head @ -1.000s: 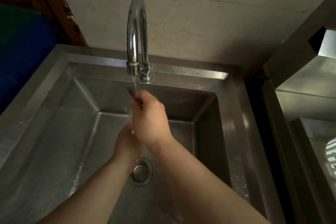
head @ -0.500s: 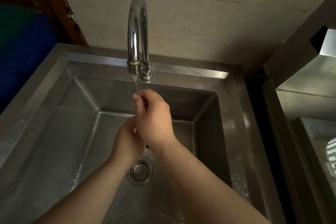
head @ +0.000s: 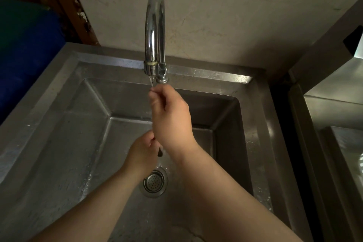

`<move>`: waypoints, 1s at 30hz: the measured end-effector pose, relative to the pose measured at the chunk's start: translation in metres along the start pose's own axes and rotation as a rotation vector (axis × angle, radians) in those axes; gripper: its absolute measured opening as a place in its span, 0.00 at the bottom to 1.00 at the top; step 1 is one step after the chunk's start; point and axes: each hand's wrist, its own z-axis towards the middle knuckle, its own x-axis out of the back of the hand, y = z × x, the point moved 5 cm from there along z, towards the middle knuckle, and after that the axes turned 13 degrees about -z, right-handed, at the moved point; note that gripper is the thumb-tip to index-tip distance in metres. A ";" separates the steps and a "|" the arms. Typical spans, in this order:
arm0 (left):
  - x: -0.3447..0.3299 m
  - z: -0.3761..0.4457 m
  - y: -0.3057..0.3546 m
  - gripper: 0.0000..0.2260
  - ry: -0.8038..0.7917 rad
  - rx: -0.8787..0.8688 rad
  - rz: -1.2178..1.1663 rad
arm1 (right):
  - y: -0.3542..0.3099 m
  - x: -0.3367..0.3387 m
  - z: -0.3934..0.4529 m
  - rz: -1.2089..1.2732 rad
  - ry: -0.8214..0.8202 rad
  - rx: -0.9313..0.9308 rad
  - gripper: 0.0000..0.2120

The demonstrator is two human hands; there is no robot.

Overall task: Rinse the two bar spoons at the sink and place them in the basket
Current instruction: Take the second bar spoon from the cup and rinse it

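Observation:
Both of my hands hold the bar spoons upright under the running tap (head: 154, 31) over the steel sink (head: 64, 124). My right hand (head: 170, 116) pinches their upper end just below the spout, in the thin stream of water. Below it, my left hand (head: 143, 151) is closed around the lower part of the shafts. Only a dark lower tip of the bar spoons (head: 160, 152) shows between the two hands; the rest is hidden, so I cannot tell how many are held.
A round drain strainer (head: 155, 181) sits in the wet sink floor below my hands. To the right, past a dark gap, is a second steel basin (head: 334, 124), with a sliver of a white basket (head: 361, 163) at the frame edge. A wall stands behind the tap.
My right hand has slid up the spoons toward the spout, covering the forked tip that showed above my fingers. My left hand stays low on the shafts.

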 end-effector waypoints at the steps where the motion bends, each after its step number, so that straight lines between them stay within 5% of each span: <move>1: -0.001 0.000 0.000 0.09 0.008 0.010 -0.004 | 0.001 0.001 0.001 0.014 0.000 -0.010 0.06; 5: 0.015 0.008 0.005 0.07 0.117 -0.027 -0.104 | 0.026 0.018 -0.006 0.039 0.112 -0.145 0.04; 8: 0.035 0.011 0.021 0.07 0.198 -0.212 0.151 | 0.062 0.031 -0.021 0.047 0.124 -0.328 0.11; 11: 0.039 0.013 0.048 0.07 0.150 -0.554 0.518 | 0.095 0.033 -0.039 -0.219 0.003 -0.412 0.11; 14: 0.031 0.016 0.057 0.09 0.035 -0.695 0.740 | 0.114 0.017 -0.058 -0.452 -0.226 -0.405 0.11; 20: 0.014 0.009 0.050 0.11 -0.156 -0.708 0.834 | 0.118 -0.018 -0.067 -0.568 -0.366 -0.213 0.08; 26: 0.053 0.011 0.031 0.24 0.096 -0.481 0.942 | 0.173 -0.061 -0.089 -0.499 -0.429 -0.457 0.10; 30: 0.069 0.017 -0.004 0.25 0.076 -0.402 0.950 | 0.212 -0.093 -0.109 -0.520 -0.445 -0.565 0.09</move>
